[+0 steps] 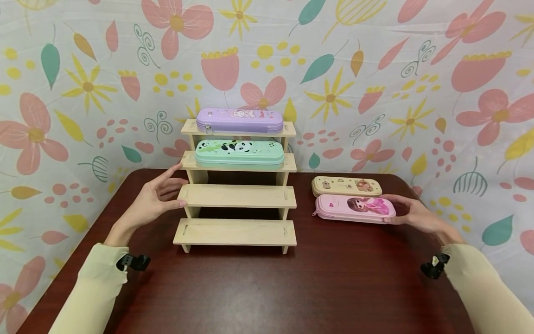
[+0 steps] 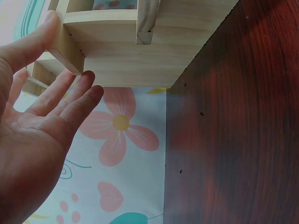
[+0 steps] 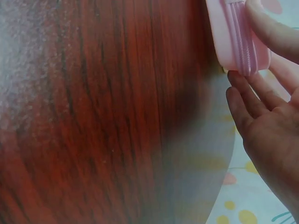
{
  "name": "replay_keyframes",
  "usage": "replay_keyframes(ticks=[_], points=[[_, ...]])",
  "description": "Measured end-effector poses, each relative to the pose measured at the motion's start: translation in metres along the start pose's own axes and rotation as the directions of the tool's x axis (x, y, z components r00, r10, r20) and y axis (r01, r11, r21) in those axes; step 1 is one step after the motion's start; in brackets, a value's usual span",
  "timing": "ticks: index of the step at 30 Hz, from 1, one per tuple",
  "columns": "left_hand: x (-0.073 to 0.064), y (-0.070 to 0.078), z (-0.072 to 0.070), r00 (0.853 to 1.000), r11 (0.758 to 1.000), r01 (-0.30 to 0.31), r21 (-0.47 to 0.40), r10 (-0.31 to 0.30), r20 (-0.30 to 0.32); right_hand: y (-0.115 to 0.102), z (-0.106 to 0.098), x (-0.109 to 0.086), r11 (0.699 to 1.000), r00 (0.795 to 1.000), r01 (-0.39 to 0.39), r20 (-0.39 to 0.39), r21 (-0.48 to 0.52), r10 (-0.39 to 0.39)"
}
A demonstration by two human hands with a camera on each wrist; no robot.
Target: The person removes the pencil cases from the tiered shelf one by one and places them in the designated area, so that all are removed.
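Note:
A stepped wooden rack (image 1: 238, 232) stands on the table. My left hand (image 1: 152, 197) is at its left side, thumb at the front of the third step down and fingers behind that step's end; in the left wrist view the thumb and fingers lie about the board's end. My right hand (image 1: 410, 214) grips the right end of a pink pencil case (image 1: 338, 207) with a doll picture, thumb in front, fingers behind. The right wrist view shows its zipped end between them. Whether the case touches the table, I cannot tell.
A purple pencil case (image 1: 239, 119) lies on the rack's top step, a mint panda pencil case (image 1: 239, 152) on the step below. Behind the pink case is a cream pencil case (image 1: 346, 185). A flowered cloth (image 1: 267, 55) hangs behind the dark table (image 1: 267, 292).

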State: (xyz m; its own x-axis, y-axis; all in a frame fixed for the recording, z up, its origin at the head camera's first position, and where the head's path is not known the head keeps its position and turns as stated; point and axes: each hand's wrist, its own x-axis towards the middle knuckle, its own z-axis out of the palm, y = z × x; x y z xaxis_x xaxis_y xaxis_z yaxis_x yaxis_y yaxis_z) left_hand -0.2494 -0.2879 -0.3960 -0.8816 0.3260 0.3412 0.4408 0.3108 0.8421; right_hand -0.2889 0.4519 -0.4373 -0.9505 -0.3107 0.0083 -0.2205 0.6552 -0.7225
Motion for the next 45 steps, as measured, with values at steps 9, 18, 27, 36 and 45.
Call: replay_keyframes(ticks=[9,18,27,36,45], points=[[0.001,0.000,0.000,1.000,1.000,0.004,0.012,-0.004,0.002,0.008,0.002,0.007,1.000,1.000,0.012,-0.022,-0.018,-0.012],[0.000,0.001,0.000,1.000,1.000,0.004,0.006,-0.004,0.003,0.013,0.000,0.011,1.000,1.000,0.013,-0.027,-0.027,-0.014],[0.001,0.001,0.000,1.000,1.000,-0.001,0.003,0.001,0.002,0.011,0.000,0.012,1.000,1.000,0.009,-0.028,-0.011,-0.010],[0.000,0.001,0.000,1.000,1.000,0.000,-0.017,0.000,0.005,0.009,0.000,0.009,0.999,0.999,0.031,-0.037,0.008,-0.030],[0.000,0.000,0.000,1.000,1.000,-0.008,-0.020,0.008,0.007,0.007,-0.008,0.006,0.989,0.990,0.124,-0.075,0.086,-0.117]])
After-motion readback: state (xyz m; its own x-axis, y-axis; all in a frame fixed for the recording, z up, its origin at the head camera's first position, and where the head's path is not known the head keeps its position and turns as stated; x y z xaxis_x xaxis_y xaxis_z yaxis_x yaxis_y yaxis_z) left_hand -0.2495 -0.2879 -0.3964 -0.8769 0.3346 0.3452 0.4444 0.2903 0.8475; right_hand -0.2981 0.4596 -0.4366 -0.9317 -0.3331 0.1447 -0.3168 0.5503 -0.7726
